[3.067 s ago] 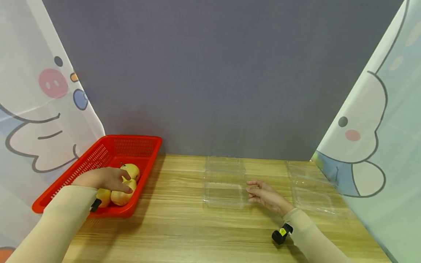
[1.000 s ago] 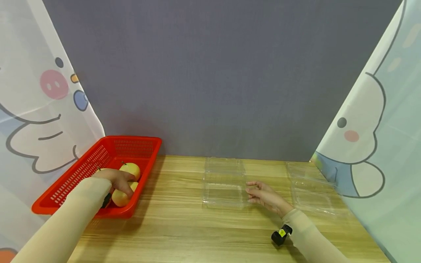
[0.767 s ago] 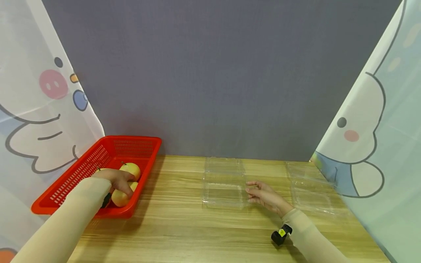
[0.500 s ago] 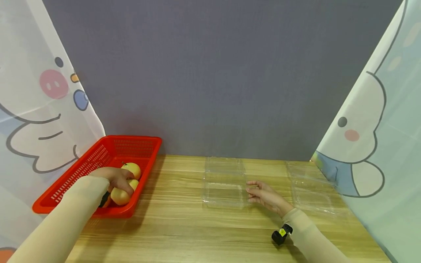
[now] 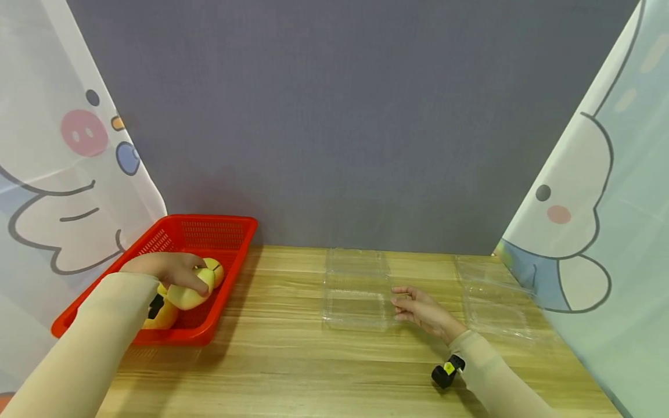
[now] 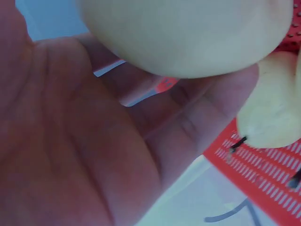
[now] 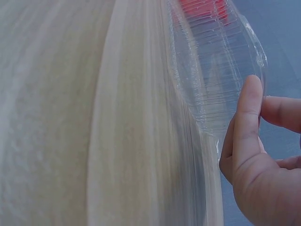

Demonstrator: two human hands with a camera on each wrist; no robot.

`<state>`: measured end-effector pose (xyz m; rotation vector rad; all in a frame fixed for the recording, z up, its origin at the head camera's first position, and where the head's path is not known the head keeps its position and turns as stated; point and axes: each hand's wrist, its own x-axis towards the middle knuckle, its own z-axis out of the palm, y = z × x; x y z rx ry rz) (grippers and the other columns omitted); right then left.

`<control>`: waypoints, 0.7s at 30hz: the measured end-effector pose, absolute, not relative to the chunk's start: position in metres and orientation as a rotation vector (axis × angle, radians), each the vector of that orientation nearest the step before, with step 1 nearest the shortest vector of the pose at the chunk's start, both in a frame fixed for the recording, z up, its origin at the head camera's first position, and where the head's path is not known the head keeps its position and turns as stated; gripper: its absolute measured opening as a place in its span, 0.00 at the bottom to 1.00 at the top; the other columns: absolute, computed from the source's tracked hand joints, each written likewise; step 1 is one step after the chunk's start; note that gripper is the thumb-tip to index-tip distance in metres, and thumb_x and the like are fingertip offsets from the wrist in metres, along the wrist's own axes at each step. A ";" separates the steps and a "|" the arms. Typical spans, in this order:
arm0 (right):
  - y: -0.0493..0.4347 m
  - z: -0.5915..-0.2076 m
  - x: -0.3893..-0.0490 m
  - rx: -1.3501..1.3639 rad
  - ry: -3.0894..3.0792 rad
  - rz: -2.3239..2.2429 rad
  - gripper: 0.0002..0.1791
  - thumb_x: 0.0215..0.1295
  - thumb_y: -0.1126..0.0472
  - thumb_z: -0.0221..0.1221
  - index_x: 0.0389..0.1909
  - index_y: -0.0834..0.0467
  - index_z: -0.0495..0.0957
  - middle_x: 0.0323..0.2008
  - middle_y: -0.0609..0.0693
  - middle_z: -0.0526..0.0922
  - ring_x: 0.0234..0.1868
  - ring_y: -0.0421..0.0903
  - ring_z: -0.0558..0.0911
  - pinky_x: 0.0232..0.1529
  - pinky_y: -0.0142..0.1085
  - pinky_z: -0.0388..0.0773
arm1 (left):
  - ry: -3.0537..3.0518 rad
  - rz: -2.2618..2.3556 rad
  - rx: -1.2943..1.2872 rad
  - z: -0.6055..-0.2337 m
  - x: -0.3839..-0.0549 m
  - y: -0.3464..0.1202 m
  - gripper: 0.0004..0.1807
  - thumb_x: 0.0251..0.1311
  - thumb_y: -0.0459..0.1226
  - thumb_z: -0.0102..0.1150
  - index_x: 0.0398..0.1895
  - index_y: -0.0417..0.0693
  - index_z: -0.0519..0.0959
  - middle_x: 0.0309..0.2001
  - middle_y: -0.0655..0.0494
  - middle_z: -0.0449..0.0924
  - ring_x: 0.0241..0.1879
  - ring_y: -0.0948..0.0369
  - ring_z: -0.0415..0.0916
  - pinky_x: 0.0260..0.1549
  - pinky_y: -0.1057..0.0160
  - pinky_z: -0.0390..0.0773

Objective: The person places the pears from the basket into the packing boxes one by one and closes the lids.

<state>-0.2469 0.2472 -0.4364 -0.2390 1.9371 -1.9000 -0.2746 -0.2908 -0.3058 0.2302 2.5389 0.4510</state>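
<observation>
My left hand grips a pale yellow pear and holds it raised within the red basket. In the left wrist view the fingers curl under the pear, whose top is cut off. Another pear lies behind it, and one more pear shows below my wrist. My right hand pinches the right rim of an open clear plastic box between thumb and fingers. The right wrist view shows this ribbed box with the thumb on its rim.
A second clear plastic box stands open to the right, beyond my right hand. The wooden table ends against a grey back panel. Printed cloth hangs at the left and right.
My left hand reached down to the pear, took hold of it, and has lifted it up and slightly left off the basket's floor. My right hand has stayed at the box rim.
</observation>
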 end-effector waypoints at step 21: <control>0.249 -0.437 -0.247 -0.244 1.934 -1.906 0.35 0.76 0.64 0.53 0.71 0.76 0.46 0.44 0.58 0.70 0.36 0.41 0.76 0.39 0.30 0.81 | 2.788 0.291 0.490 -0.259 -0.255 -0.266 0.34 0.49 0.51 0.68 0.58 0.44 0.77 0.41 0.53 0.75 0.42 0.52 0.71 0.33 0.57 0.74</control>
